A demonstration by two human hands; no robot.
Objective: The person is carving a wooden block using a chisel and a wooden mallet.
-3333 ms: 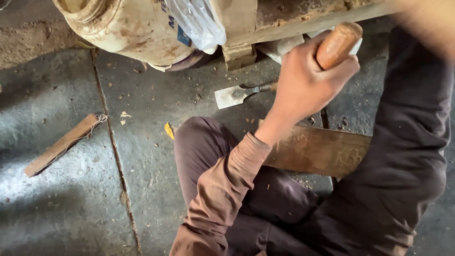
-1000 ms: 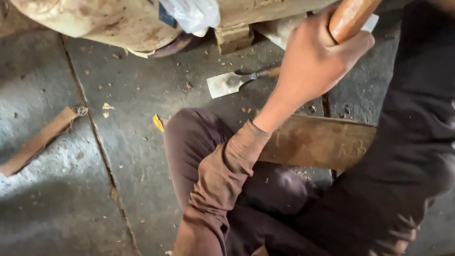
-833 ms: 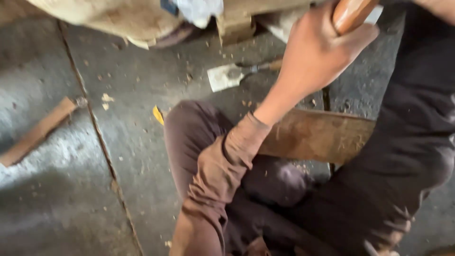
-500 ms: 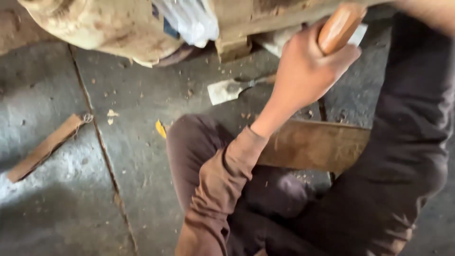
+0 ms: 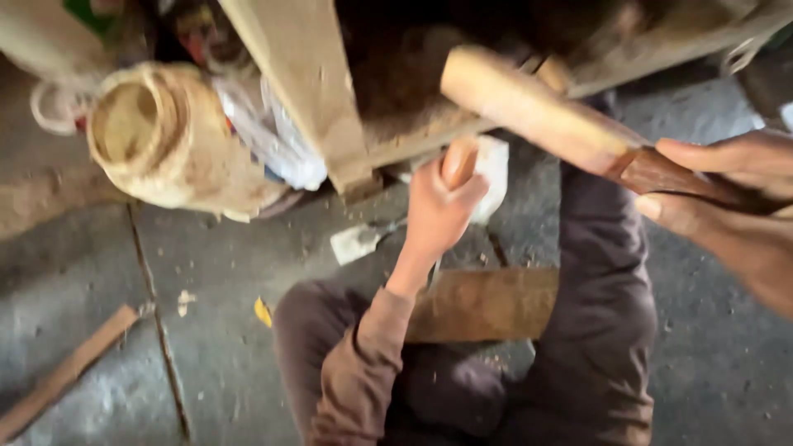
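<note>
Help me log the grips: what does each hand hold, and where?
Left hand grips a wooden tool handle below its top end; right hand holds a wooden mallet by its dark handle.

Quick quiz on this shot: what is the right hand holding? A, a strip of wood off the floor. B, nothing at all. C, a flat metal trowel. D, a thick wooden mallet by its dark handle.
D: the right hand grips the dark handle of a thick wooden mallet raised in the air, while the trowel and the wood strip lie on the floor.
</note>
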